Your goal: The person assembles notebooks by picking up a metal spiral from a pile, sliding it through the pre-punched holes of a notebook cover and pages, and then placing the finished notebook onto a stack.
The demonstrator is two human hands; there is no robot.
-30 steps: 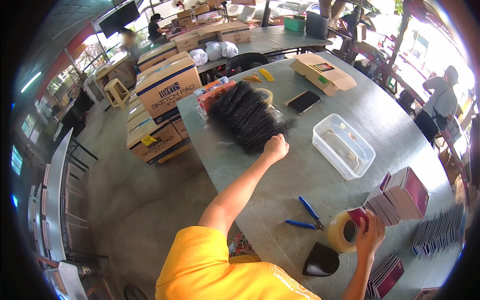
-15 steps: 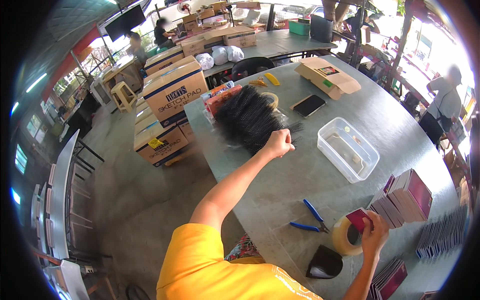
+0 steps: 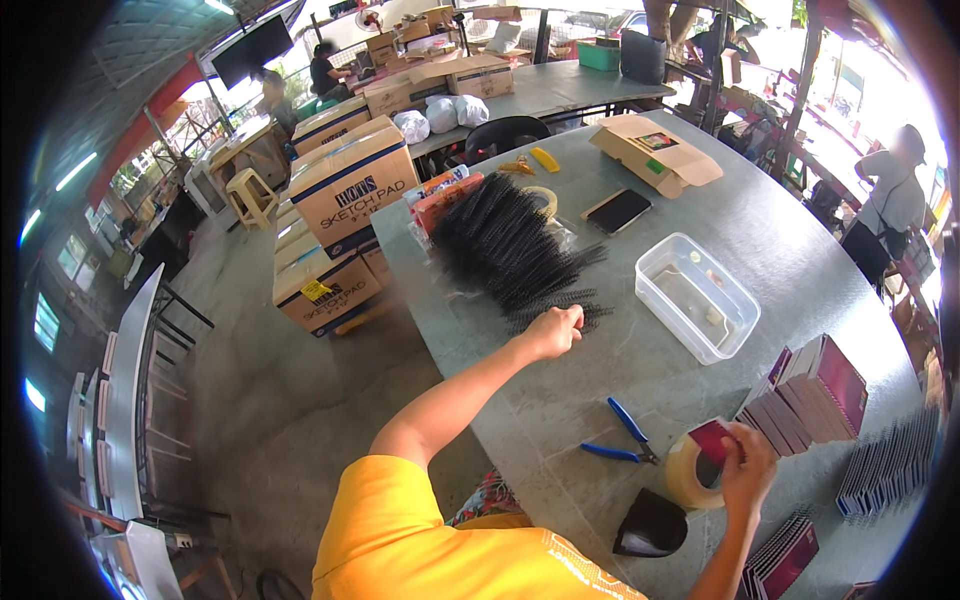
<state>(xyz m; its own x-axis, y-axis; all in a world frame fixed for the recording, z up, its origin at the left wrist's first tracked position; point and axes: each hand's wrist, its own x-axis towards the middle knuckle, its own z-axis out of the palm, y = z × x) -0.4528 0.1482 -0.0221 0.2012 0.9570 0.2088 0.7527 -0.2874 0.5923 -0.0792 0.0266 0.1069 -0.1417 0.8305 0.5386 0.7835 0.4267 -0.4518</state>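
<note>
A heap of black spiral binding coils [image 3: 500, 240] lies on the table's left part. At its near edge my left hand [image 3: 552, 333] is closed, its fingertips pinching at a few coils [image 3: 570, 303] drawn slightly apart from the heap; the hand partly hides them. Lower right, my right hand [image 3: 748, 468] grips a small maroon notebook [image 3: 710, 438] between thumb and fingers, just above a roll of clear tape [image 3: 688, 475]. Blue-handled pliers [image 3: 622, 440] lie left of the tape, and a black curved object [image 3: 650, 525] sits in front of it.
On the table [image 3: 560, 400] stand a clear plastic box [image 3: 697, 300], stacked maroon notebooks [image 3: 810, 390] and coil-bound notebooks [image 3: 885, 465]. Farther off are a phone [image 3: 618, 212] and an open cardboard box [image 3: 655, 155]. Cartons [image 3: 350, 185] stack up left. A person [image 3: 890, 195] stands at far right.
My left hand has moved toward me, and a few coils at the heap's near edge have come with it. The right hand still holds the notebook in nearly the same place.
</note>
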